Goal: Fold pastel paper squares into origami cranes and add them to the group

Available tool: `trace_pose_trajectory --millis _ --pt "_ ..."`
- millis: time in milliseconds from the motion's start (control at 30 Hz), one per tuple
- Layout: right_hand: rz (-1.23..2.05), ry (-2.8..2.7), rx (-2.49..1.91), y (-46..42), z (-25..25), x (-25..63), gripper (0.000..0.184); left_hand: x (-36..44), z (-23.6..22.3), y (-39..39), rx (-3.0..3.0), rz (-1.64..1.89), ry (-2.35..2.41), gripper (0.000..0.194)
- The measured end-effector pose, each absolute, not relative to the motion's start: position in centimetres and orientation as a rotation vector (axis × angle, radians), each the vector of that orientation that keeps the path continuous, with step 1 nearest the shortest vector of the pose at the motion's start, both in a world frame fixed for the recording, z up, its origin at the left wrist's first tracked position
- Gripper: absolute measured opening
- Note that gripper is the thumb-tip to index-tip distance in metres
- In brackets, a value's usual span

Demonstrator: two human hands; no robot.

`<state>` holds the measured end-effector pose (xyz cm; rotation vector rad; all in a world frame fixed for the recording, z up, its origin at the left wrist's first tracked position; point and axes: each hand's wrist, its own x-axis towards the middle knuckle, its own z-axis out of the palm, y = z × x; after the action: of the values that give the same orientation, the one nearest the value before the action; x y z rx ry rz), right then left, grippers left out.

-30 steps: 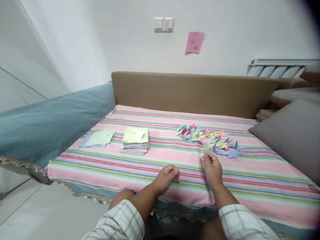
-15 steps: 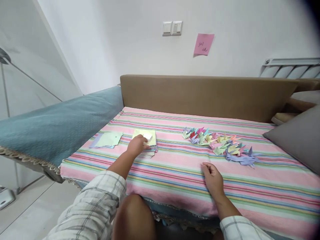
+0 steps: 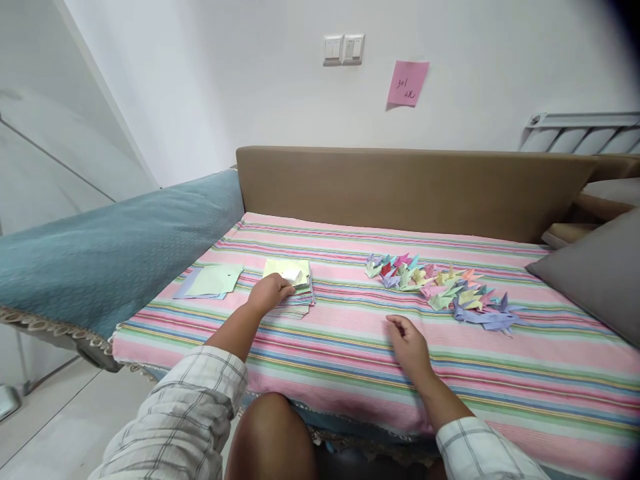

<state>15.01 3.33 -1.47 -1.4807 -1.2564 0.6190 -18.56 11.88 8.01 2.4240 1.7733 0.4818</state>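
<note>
A stack of square coloured paper (image 3: pixel 303 299) lies on the striped cloth, with a yellow sheet on top and a small white piece of paper (image 3: pixel 291 275) resting on it. My left hand (image 3: pixel 270 292) reaches over the stack's front left part, thumb and fingers pinched on a paper edge. How many sheets they grip is hidden. Over the cloth, right of the stack, my right hand (image 3: pixel 410 343) hovers or rests with curled fingers and nothing visible in them. Beyond it lie many folded paper cranes (image 3: pixel 437 283) in several colours, bunched in rows.
Loose green and lilac sheets (image 3: pixel 213 281) lie left of the stack. The striped cloth (image 3: pixel 345 347) covers a sofa seat with a brown backrest (image 3: pixel 400 190) and a blue-covered armrest (image 3: pixel 125 227). A grey cushion (image 3: pixel 595 273) sits at the right.
My left hand has drawn back slightly toward me and left, uncovering more of the yellow sheet and the white piece. My right hand has moved left, nearer the stack.
</note>
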Motion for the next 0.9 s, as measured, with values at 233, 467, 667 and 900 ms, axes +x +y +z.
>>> trace_pose_trajectory --millis 233,467,667,900 --pt "0.979 -1.413 -1.212 7.3 2.6 6.6 0.032 -18.7 7.5 11.6 2.339 0.567 1.79 0.038" --pt "1.564 -1.188 -1.181 10.4 4.9 0.8 0.026 -18.8 6.9 11.6 2.266 0.681 1.8 0.034" --pt "1.857 -0.847 -1.3 12.0 5.4 -1.1 0.037 -18.9 6.2 11.2 2.404 0.717 1.75 0.029" --pt "1.829 -0.679 -1.384 12.6 5.3 -2.1 0.021 -19.1 5.1 10.6 2.63 0.736 1.712 0.028"
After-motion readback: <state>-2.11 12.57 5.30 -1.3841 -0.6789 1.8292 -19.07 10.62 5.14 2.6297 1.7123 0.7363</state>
